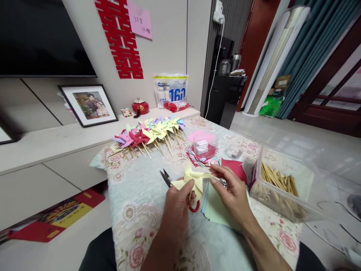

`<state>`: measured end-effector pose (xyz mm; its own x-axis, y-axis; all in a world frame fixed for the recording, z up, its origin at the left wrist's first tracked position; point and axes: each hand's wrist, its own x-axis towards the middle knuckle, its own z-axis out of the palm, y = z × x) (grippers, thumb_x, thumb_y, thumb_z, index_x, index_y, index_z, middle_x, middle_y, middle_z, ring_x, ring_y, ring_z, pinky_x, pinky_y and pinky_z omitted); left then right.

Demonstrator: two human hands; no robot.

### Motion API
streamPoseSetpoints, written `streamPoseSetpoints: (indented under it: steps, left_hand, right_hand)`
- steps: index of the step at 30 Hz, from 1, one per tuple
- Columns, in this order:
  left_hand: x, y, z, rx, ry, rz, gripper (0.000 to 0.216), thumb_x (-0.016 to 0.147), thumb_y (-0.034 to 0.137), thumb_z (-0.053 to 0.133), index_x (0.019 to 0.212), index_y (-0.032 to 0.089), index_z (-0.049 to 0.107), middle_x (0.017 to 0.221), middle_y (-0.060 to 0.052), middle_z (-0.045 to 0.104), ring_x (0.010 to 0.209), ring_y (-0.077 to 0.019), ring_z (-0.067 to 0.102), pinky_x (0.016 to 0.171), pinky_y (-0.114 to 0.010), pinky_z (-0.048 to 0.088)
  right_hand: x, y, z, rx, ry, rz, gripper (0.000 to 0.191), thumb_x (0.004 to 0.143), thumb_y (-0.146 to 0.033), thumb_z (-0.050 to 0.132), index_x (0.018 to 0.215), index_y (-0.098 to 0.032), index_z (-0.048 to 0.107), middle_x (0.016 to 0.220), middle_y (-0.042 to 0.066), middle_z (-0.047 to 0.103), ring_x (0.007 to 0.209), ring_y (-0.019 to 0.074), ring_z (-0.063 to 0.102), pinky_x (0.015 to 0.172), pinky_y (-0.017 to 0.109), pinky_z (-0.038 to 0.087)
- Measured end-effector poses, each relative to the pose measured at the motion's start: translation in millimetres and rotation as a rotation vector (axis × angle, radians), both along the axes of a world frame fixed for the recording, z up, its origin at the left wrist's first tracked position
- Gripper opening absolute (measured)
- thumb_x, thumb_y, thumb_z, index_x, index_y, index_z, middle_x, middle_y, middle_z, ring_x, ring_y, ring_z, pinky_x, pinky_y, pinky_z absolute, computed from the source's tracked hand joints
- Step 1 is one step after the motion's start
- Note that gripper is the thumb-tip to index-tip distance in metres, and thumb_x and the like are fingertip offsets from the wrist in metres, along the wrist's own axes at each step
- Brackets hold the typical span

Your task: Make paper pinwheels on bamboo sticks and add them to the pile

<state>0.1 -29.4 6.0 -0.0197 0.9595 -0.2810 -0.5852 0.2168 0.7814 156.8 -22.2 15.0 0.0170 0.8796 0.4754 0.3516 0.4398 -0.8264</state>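
Note:
A pale yellow paper pinwheel [199, 183] is in my left hand [178, 201], pinched near its centre with the thumb on top. My right hand [233, 191] has its thumb and fingertips closed on the tip of the pinwheel's right blade. Scissors [166, 178] with a red handle lie beneath my left hand, their middle hidden by it. Under my right hand is a stack of light green paper sheets [221, 211]. Small silvery bits [224, 183] show beside my right fingers, partly covered.
Finished pinwheels [158, 131] in several colours lie at the table's back left. A clear round tub [205, 146] stands on patterned strips, near a small clear dish [234, 151]. Red paper [234, 168] lies behind my right hand. At right, a plastic box [278, 201] contains wooden sticks [278, 177].

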Motion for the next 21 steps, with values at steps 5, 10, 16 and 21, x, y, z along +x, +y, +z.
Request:
streamPoseSetpoints:
  steps: [5, 10, 16, 21]
  left_hand:
    - [-2, 0, 3.0, 0.023, -0.091, -0.015, 0.031, 0.067, 0.029, 0.082, 0.088, 0.016, 0.064, 0.067, 0.004, 0.059, 0.053, -0.007, 0.047, 0.045, -0.018, 0.035]
    - [2, -4, 6.1, 0.036, -0.107, -0.046, 0.031, 0.066, 0.029, 0.082, 0.088, 0.014, 0.066, 0.069, 0.003, 0.06, 0.053, -0.0069, 0.048, 0.044, -0.017, 0.035]
    - [5, -6, 8.4, 0.032, -0.088, -0.075, 0.032, 0.066, 0.03, 0.083, 0.087, 0.012, 0.067, 0.067, 0.002, 0.059, 0.051, -0.0066, 0.045, 0.042, -0.018, 0.033]
    - [6, -5, 8.8, 0.016, -0.092, -0.082, 0.034, 0.064, 0.03, 0.083, 0.088, 0.013, 0.067, 0.068, 0.001, 0.06, 0.052, -0.0069, 0.045, 0.042, -0.018, 0.032]
  right_hand:
    - [-5, 1, -3.7, -0.403, 0.353, 0.222, 0.026, 0.082, -0.042, 0.073, 0.094, -0.019, 0.07, 0.087, 0.005, 0.071, 0.08, 0.0183, 0.064, 0.075, 0.03, 0.05]
    - [-12, 1, -3.2, -0.527, 0.496, 0.459, 0.026, 0.084, -0.04, 0.073, 0.097, -0.018, 0.073, 0.088, 0.005, 0.074, 0.077, 0.0176, 0.065, 0.077, 0.032, 0.049]
    - [-12, 2, -6.3, -0.524, 0.527, 0.46, 0.019, 0.08, -0.036, 0.078, 0.088, -0.019, 0.074, 0.08, 0.002, 0.072, 0.076, 0.0152, 0.063, 0.073, 0.027, 0.048]
    - [-12, 2, -4.8, -0.551, 0.532, 0.453, 0.024, 0.078, -0.04, 0.079, 0.087, -0.019, 0.073, 0.078, 0.002, 0.071, 0.072, 0.0156, 0.063, 0.072, 0.028, 0.048]
